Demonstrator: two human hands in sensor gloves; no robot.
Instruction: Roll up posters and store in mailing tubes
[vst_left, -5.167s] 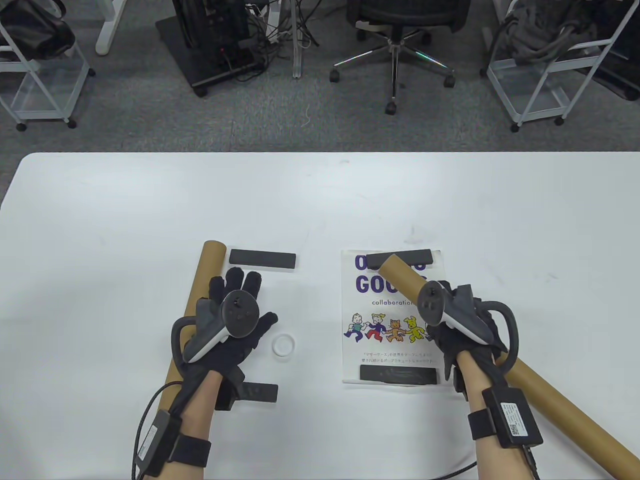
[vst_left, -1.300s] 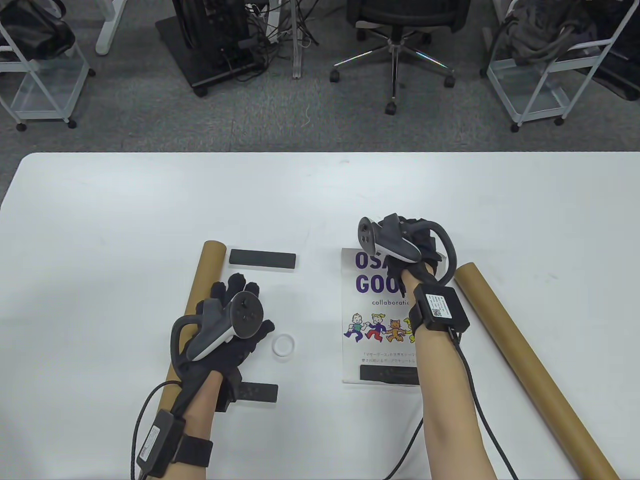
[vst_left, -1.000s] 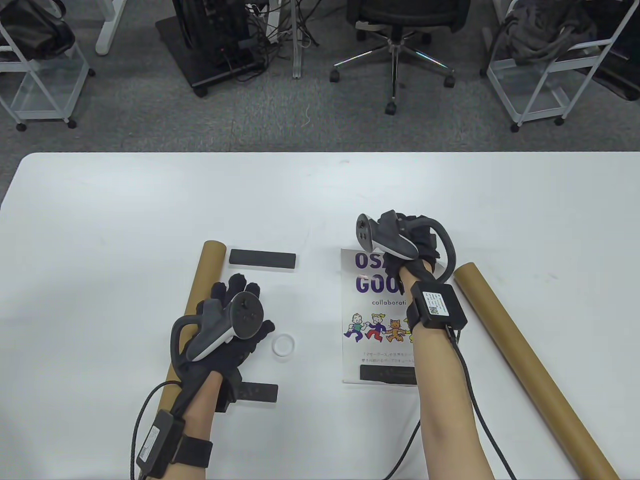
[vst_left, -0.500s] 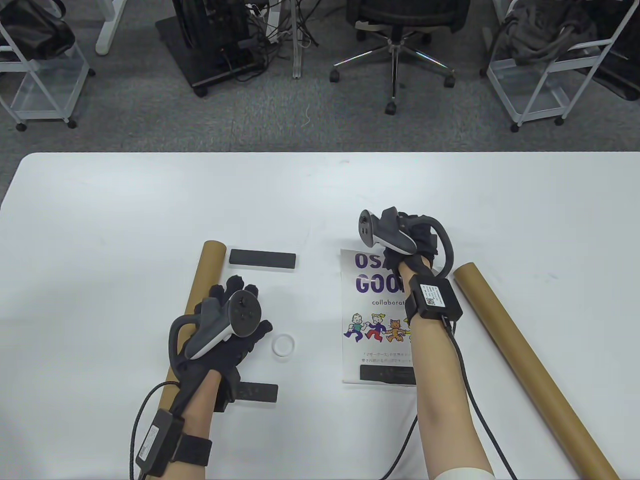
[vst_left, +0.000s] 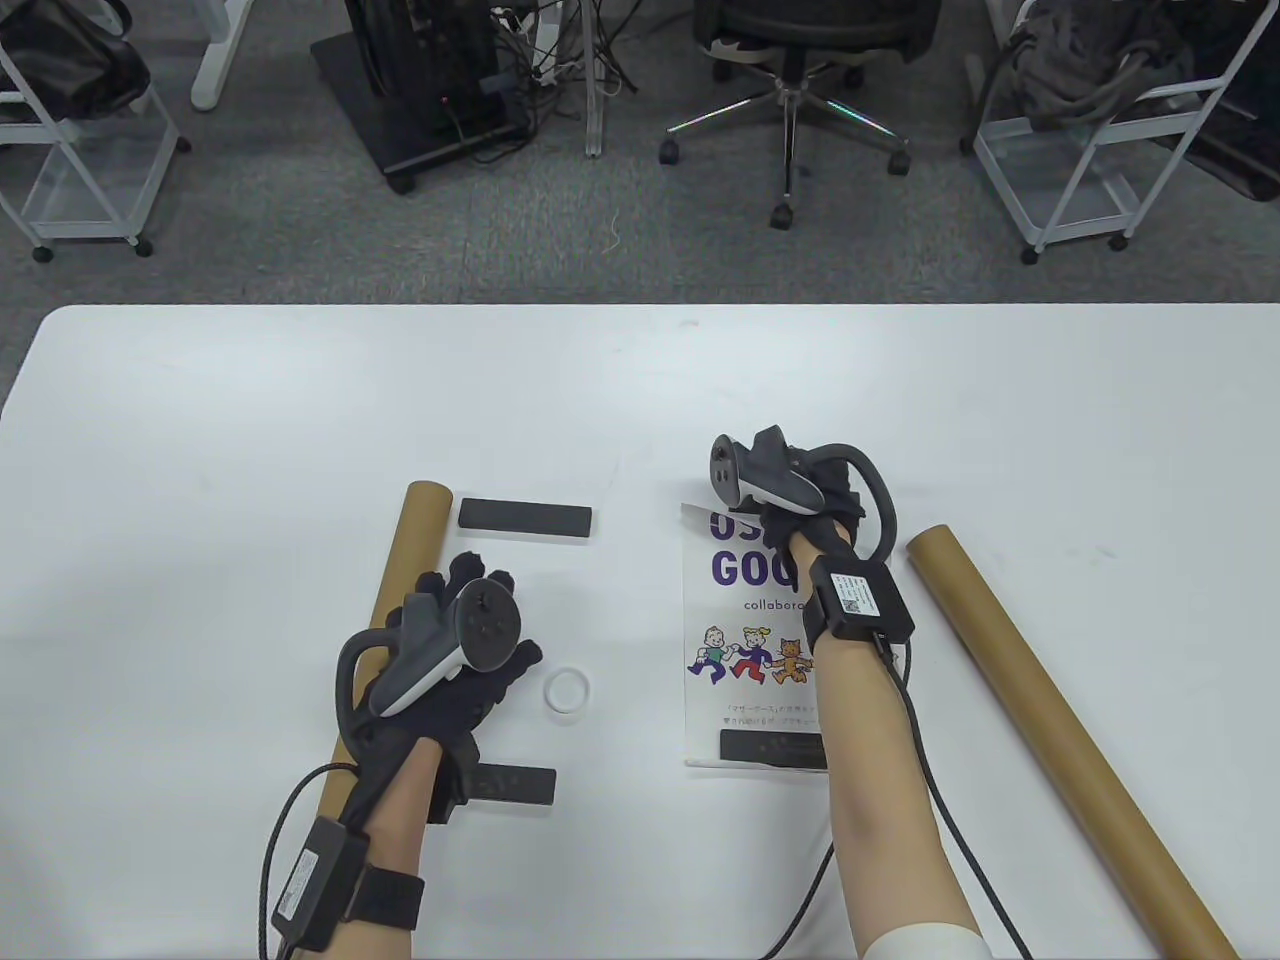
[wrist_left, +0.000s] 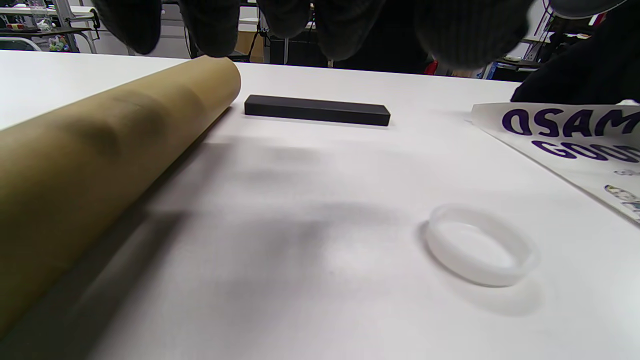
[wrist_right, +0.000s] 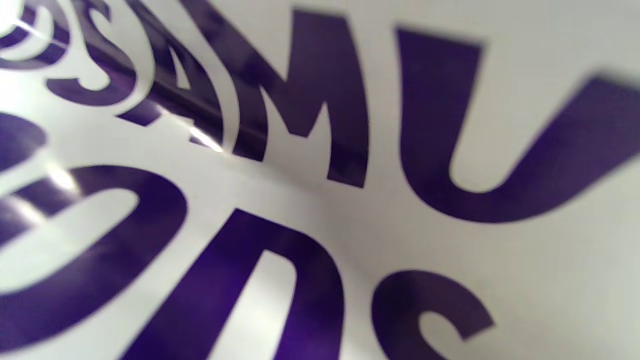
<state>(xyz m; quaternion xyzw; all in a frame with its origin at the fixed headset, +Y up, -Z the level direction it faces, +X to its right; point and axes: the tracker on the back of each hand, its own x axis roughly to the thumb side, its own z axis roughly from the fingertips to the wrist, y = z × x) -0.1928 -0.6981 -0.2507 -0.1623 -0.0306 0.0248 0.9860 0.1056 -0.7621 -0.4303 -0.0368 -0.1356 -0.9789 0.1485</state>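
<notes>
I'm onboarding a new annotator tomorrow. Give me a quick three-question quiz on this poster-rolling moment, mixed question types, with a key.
1. True or false: the right hand is at the far edge of the white poster with purple lettering.
2. Multiple choice: the small clear plastic ring cap lies (A) on the poster, (B) on the white table between the left hand and the poster, (C) inside a tube.
3. Fill in: the black rectangular bar rests on the poster's ____ edge.

Key: 1 true. 2 B. 3 near. The brown cardboard mailing tube at right lies apart from the poster, untouched.
</notes>
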